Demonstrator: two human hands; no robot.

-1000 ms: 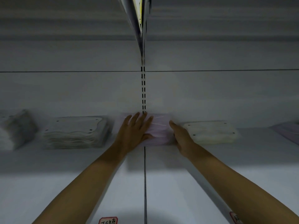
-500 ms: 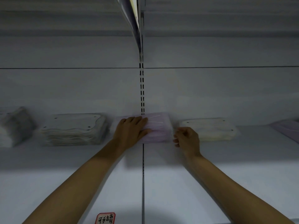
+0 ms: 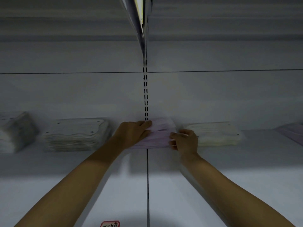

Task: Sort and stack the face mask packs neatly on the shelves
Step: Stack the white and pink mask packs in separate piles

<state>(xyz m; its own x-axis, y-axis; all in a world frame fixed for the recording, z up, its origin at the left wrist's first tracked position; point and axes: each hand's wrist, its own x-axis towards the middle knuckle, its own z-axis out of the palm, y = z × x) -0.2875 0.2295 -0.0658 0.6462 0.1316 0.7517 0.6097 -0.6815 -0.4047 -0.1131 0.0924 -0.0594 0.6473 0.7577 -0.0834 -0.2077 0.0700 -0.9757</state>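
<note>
The left hand (image 3: 131,133), laid flat on the lilac mask pack (image 3: 157,136) a second ago, is now seen with its fingers stretched over the pack's top, pressing it down. The right hand (image 3: 184,140) has been drawn from an open, edge-on touch into a curl, and the pack's right end is pinched by its fingers. The pack is thus judged to be in the course of squaring. It is found on the white shelf (image 3: 229,177), against the back panel, between a scalloped white stack (image 3: 75,135) and a cream stack (image 3: 216,135). All look soft, thin-layered and pliable.
</note>
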